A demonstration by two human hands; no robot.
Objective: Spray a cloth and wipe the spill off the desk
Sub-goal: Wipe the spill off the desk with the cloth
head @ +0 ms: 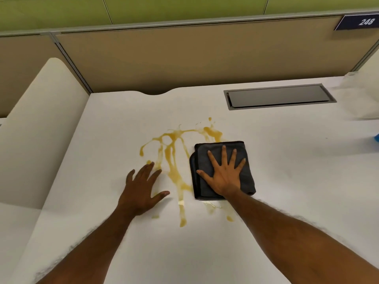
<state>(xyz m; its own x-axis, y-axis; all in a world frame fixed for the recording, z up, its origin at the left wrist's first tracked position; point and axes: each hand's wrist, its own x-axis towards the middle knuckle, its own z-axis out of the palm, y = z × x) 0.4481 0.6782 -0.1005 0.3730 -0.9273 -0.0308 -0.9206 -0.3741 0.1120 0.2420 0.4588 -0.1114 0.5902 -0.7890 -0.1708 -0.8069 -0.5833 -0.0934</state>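
A yellow-brown spill (174, 160) streaks across the middle of the white desk (287, 181). A folded dark grey cloth (244, 177) lies on the spill's right side. My right hand (223, 173) presses flat on the cloth, fingers spread wide. My left hand (143, 187) rests flat on the bare desk just left of the spill, fingers apart, holding nothing. A blurred clear spray bottle (363, 95) with a blue base stands at the far right edge.
A grey cable hatch (279, 96) is set into the desk behind the cloth. Tan partition panels (184, 58) close off the back. A low cream divider (34, 130) runs along the left side.
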